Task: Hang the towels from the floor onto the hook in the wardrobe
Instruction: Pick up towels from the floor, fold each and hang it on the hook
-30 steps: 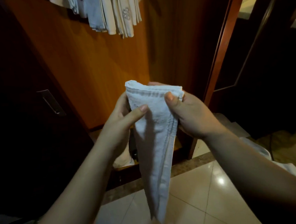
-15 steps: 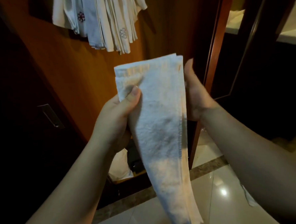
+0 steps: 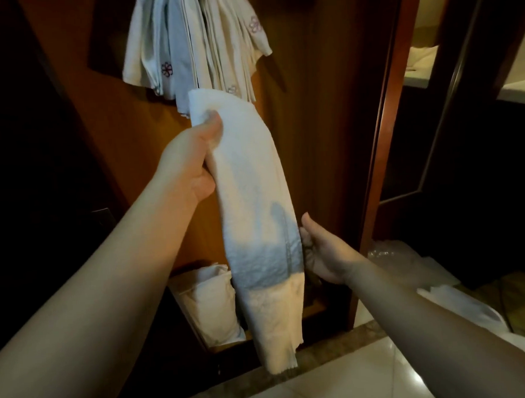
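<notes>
A folded white towel (image 3: 255, 199) hangs lengthwise in front of the open wardrobe. My left hand (image 3: 189, 163) grips it near its top edge, thumb on the front face. My right hand (image 3: 321, 250) is lower down at the towel's right edge, thumb up and apart from the cloth, fingers loosely curled beside it. Several pale towels (image 3: 192, 44) with small flower marks hang bunched on the wardrobe's back panel just above the held towel. The hook under them is hidden.
More white cloth (image 3: 452, 298) lies on the tiled floor (image 3: 356, 379) at the right. A white bundle (image 3: 212, 305) sits in the wardrobe's bottom. The red-brown door frame (image 3: 385, 131) stands right of the opening; a dark door is at the left.
My left hand has lifted the towel higher, up to the hanging bunch. My right hand has left the towel's top and dropped to its lower right edge.
</notes>
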Motion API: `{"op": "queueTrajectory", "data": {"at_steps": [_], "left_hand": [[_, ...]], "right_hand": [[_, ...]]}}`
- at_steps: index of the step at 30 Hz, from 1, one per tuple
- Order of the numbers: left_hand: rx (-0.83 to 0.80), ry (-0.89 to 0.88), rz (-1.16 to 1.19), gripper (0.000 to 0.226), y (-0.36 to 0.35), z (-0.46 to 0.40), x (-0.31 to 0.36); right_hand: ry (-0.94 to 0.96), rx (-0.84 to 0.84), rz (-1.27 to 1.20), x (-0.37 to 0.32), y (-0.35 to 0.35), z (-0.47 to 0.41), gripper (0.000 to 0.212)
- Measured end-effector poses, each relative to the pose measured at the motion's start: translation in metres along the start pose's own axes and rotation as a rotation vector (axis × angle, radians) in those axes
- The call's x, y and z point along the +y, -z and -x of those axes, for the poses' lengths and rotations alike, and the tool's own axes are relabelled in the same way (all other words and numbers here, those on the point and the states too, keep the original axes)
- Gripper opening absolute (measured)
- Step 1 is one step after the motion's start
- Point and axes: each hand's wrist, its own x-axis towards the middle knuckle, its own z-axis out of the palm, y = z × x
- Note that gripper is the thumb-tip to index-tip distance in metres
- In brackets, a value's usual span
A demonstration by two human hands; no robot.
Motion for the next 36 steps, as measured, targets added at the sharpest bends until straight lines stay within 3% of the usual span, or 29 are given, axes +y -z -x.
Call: {"op": "queueTrajectory", "data": {"at_steps": [1,5,8,13,16,19,26,31,36], "left_hand": [[0.009,-0.012,0.004,0.044,0.001,-0.003,0.004],[0.049,-0.04,0.029,0.034,0.0,-0.01,0.019],[0.035,-0.061,0.035,0.029,-0.003,-0.013,0.023],[-0.014,-0.088,0.028,0.053,-0.01,-0.012,0.025],[-0.063,-0.115,-0.009,0.055,-0.014,-0.01,0.025],[-0.11,-0.148,-0.058,0.042,-0.015,-0.008,0.03],[-0.101,-0.221,-0.105,0.038,-0.009,-0.007,0.038],[-0.12,-0.269,-0.015,0.04,-0.001,-0.009,0.041],[-0.19,-0.284,0.051,0.034,-0.002,-0.007,0.034]], "right_hand": [[0.052,0.044,0.037,-0.001,-0.004,0.001,0.05],[0.303,0.203,0.117,0.003,-0.016,-0.001,0.074],[0.39,0.338,0.282,0.007,-0.023,0.0,0.059],[0.348,0.351,0.586,0.001,-0.027,-0.002,0.033],[0.322,0.331,0.661,-0.002,-0.027,-0.002,0.013],[0.317,0.321,0.625,-0.005,-0.03,0.004,0.015],[0.381,0.427,0.591,-0.005,-0.042,0.005,0.022],[0.49,0.535,0.517,-0.013,-0.037,0.005,0.021],[0.526,0.54,0.534,-0.017,-0.031,0.002,0.021]]}}
